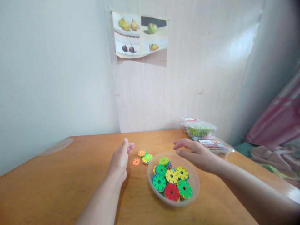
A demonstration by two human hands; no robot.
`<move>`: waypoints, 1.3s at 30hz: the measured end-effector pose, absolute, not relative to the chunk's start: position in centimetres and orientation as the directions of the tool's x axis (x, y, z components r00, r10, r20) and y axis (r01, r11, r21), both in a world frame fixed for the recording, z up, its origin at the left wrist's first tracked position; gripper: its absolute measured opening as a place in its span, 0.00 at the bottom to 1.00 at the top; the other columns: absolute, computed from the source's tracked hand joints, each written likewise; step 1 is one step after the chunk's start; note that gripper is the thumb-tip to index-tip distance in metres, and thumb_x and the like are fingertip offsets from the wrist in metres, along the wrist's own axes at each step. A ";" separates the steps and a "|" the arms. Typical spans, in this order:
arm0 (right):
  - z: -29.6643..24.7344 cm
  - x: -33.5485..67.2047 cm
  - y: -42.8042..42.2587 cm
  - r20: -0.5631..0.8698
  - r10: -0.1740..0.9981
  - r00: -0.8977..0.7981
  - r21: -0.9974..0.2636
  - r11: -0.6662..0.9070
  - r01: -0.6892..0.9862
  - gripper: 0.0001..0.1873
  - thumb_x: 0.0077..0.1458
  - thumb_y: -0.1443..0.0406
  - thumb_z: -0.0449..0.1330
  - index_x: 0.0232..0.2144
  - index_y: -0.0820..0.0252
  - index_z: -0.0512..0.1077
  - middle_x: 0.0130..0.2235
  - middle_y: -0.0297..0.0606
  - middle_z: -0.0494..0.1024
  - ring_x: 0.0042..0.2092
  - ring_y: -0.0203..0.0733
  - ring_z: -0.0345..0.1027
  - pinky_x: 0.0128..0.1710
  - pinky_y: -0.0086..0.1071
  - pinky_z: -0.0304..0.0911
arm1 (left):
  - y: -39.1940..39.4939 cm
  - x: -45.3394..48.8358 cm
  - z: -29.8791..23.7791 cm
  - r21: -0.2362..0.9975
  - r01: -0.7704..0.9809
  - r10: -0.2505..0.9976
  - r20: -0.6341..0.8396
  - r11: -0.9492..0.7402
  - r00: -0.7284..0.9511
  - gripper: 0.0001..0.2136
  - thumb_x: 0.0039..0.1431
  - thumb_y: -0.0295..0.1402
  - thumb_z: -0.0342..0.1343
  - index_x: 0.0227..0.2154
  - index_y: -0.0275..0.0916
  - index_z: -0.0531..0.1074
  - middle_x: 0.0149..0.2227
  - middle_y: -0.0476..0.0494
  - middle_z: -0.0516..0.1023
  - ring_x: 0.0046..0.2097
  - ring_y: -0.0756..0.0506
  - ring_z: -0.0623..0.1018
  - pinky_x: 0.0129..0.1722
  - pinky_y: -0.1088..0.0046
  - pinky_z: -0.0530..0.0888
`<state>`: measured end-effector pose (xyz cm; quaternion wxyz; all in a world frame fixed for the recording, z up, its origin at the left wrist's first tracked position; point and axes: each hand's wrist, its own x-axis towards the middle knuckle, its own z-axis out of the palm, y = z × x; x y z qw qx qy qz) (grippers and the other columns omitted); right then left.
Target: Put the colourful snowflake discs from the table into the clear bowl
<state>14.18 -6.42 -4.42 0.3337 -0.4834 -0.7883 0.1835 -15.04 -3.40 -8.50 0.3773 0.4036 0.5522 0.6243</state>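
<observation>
A clear plastic bowl on the wooden table holds several notched plastic discs in green, yellow, red and blue. My right hand hovers over the bowl's far rim, palm down, fingers stretched out and holding nothing. My left hand rests on its edge on the table left of the bowl, fingers extended toward a few loose discs, orange and green, lying just beyond its fingertips. It holds nothing.
Clear plastic boxes with small coloured pieces stand at the table's back right, one near my right wrist. A clear lid lies at the far left edge. A fruit picture hangs on the wall. Pink cloth is at the right.
</observation>
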 end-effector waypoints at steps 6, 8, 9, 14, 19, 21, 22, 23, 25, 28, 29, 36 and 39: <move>-4.7 14.0 -3.6 0.084 0.963 -0.255 -0.568 0.257 0.782 0.18 0.57 0.55 0.54 0.30 0.62 0.76 0.28 0.38 0.77 0.31 0.40 0.68 0.32 0.32 0.62 | -3.5 -15.1 -8.0 0.993 -0.114 0.916 -0.024 -0.024 -0.401 0.23 0.58 0.53 0.50 0.34 0.38 0.78 0.45 0.35 0.81 0.47 0.38 0.78 0.48 0.58 0.67; -5.0 14.1 -3.4 0.002 0.970 -0.243 -0.597 0.196 0.778 0.16 0.55 0.56 0.56 0.30 0.63 0.76 0.27 0.37 0.75 0.27 0.37 0.66 0.28 0.30 0.60 | -3.6 -15.1 -7.9 0.991 -0.130 0.918 -0.038 -0.015 -0.396 0.23 0.58 0.54 0.49 0.35 0.38 0.78 0.46 0.36 0.81 0.47 0.38 0.78 0.48 0.58 0.65; -5.2 14.1 -3.4 -0.031 0.971 -0.239 -0.613 0.170 0.772 0.15 0.55 0.57 0.56 0.31 0.63 0.77 0.26 0.37 0.75 0.26 0.35 0.65 0.26 0.29 0.59 | -3.6 -15.2 -7.8 0.990 -0.138 0.917 -0.042 -0.014 -0.397 0.23 0.58 0.54 0.49 0.36 0.38 0.77 0.46 0.36 0.81 0.48 0.38 0.78 0.48 0.59 0.65; -5.9 13.9 -4.2 -0.126 0.980 -0.154 -0.701 0.023 0.713 0.13 0.52 0.64 0.57 0.39 0.63 0.76 0.25 0.34 0.72 0.22 0.30 0.62 0.20 0.24 0.55 | -3.1 -15.8 -8.0 0.987 -0.160 0.914 -0.059 -0.006 -0.401 0.24 0.57 0.55 0.50 0.36 0.38 0.77 0.47 0.37 0.81 0.49 0.39 0.77 0.45 0.62 0.64; -6.4 13.6 -5.9 -0.206 0.965 -0.159 -0.818 -0.081 0.569 0.31 0.49 0.68 0.55 0.57 0.61 0.63 0.22 0.28 0.69 0.17 0.31 0.61 0.15 0.24 0.53 | -2.9 -16.4 -8.1 0.984 -0.177 0.905 -0.084 0.010 -0.418 0.22 0.57 0.54 0.51 0.34 0.38 0.77 0.47 0.37 0.80 0.49 0.40 0.77 0.43 0.64 0.64; -6.5 13.1 -7.0 -0.255 0.950 -0.180 -0.870 -0.144 0.471 0.37 0.47 0.69 0.54 0.62 0.60 0.56 0.24 0.29 0.71 0.18 0.33 0.64 0.15 0.25 0.56 | -2.8 -16.7 -8.1 0.982 -0.188 0.901 -0.094 0.014 -0.424 0.22 0.56 0.54 0.51 0.35 0.39 0.76 0.48 0.37 0.80 0.50 0.40 0.77 0.42 0.65 0.64; -6.6 12.7 -7.7 -0.281 0.941 -0.190 -0.892 -0.183 0.414 0.40 0.47 0.70 0.54 0.64 0.60 0.53 0.25 0.30 0.73 0.19 0.34 0.66 0.16 0.25 0.58 | -2.7 -16.8 -8.2 0.981 -0.195 0.899 -0.098 0.014 -0.426 0.22 0.56 0.54 0.51 0.35 0.39 0.76 0.48 0.37 0.80 0.50 0.40 0.77 0.42 0.65 0.64; -6.7 12.3 -8.3 -0.302 0.932 -0.200 -0.909 -0.219 0.354 0.42 0.46 0.70 0.53 0.65 0.60 0.50 0.25 0.31 0.74 0.19 0.34 0.67 0.16 0.26 0.60 | -2.7 -17.0 -8.2 0.980 -0.201 0.900 -0.099 0.013 -0.425 0.22 0.56 0.54 0.51 0.35 0.39 0.77 0.48 0.37 0.80 0.50 0.40 0.77 0.42 0.66 0.64; -6.8 11.4 -9.6 -0.323 0.923 -0.208 -0.930 -0.270 0.248 0.45 0.46 0.71 0.52 0.66 0.60 0.45 0.26 0.33 0.76 0.20 0.36 0.68 0.17 0.26 0.62 | -2.5 -17.4 -8.3 0.978 -0.210 0.900 -0.102 0.012 -0.424 0.22 0.56 0.54 0.51 0.35 0.39 0.77 0.48 0.38 0.80 0.49 0.41 0.77 0.42 0.66 0.63; -7.1 10.1 -11.3 -0.333 0.914 -0.229 -0.942 -0.312 0.124 0.46 0.48 0.70 0.52 0.68 0.63 0.40 0.24 0.35 0.77 0.22 0.37 0.70 0.19 0.26 0.63 | -2.4 -17.8 -8.4 0.976 -0.214 0.892 -0.127 0.035 -0.434 0.21 0.57 0.53 0.51 0.35 0.39 0.77 0.47 0.39 0.80 0.49 0.42 0.77 0.41 0.67 0.63; -7.2 9.7 -11.8 -0.337 0.910 -0.240 -0.942 -0.324 0.092 0.47 0.49 0.70 0.52 0.68 0.63 0.37 0.24 0.35 0.77 0.22 0.37 0.70 0.20 0.26 0.63 | -2.3 -17.8 -8.4 0.975 -0.216 0.888 -0.140 0.048 -0.437 0.21 0.57 0.53 0.50 0.35 0.39 0.77 0.47 0.39 0.80 0.49 0.42 0.77 0.41 0.67 0.63; -7.4 7.8 -14.6 -0.340 0.887 -0.312 -0.932 -0.361 -0.011 0.49 0.55 0.65 0.56 0.68 0.63 0.29 0.28 0.37 0.79 0.25 0.37 0.73 0.25 0.28 0.68 | -2.4 -18.1 -8.1 0.971 -0.228 0.877 -0.171 0.072 -0.450 0.21 0.57 0.53 0.50 0.32 0.39 0.76 0.46 0.39 0.81 0.48 0.42 0.77 0.39 0.68 0.64; -7.7 7.8 -15.1 -0.345 0.868 -0.357 -0.930 -0.368 0.004 0.50 0.55 0.61 0.59 0.68 0.62 0.32 0.30 0.37 0.78 0.27 0.38 0.75 0.26 0.29 0.68 | -2.5 -18.2 -8.1 0.971 -0.230 0.880 -0.163 0.063 -0.445 0.21 0.57 0.53 0.51 0.33 0.39 0.76 0.45 0.39 0.81 0.47 0.42 0.78 0.38 0.69 0.64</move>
